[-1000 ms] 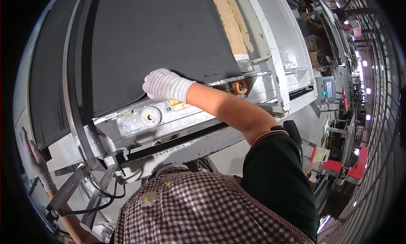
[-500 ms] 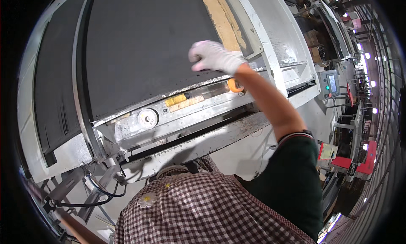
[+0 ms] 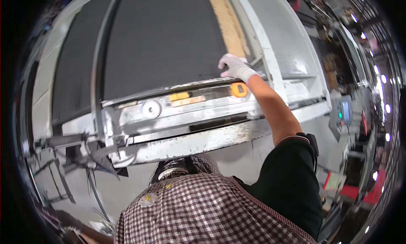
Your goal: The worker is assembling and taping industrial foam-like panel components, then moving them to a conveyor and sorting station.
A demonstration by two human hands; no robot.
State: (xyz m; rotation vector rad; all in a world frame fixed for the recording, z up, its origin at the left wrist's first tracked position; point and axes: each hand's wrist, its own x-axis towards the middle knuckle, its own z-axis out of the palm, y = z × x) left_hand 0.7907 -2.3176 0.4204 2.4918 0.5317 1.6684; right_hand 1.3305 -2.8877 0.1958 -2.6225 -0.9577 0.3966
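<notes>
My right hand (image 3: 237, 68), in a white glove, hovers at the right end of the near edge of a dark grey flat panel (image 3: 165, 41). Its fingers curl loosely with the thumb apart, and nothing shows between them. Just below it, on the pale metal ledge, lies an orange object with a dark centre (image 3: 239, 90). Farther left along the ledge are a yellow block-like piece (image 3: 179, 96), a tan strip (image 3: 188, 101) and a white roll (image 3: 151, 109). Low at the left rim, my left hand (image 3: 67, 221) is dark and blurred; its fingers cannot be made out.
A dark rail (image 3: 101, 49) crosses the panel's left side. Along the right runs a worn tan strip (image 3: 231, 26) beside a white frame bar (image 3: 265, 37). A control box with a screen (image 3: 344, 112) stands at the right. Blurred metal supports (image 3: 80, 149) fill the lower left.
My right hand has moved right and slightly nearer, from over the panel to its near right edge. The view has shifted, and the orange object shows more fully.
</notes>
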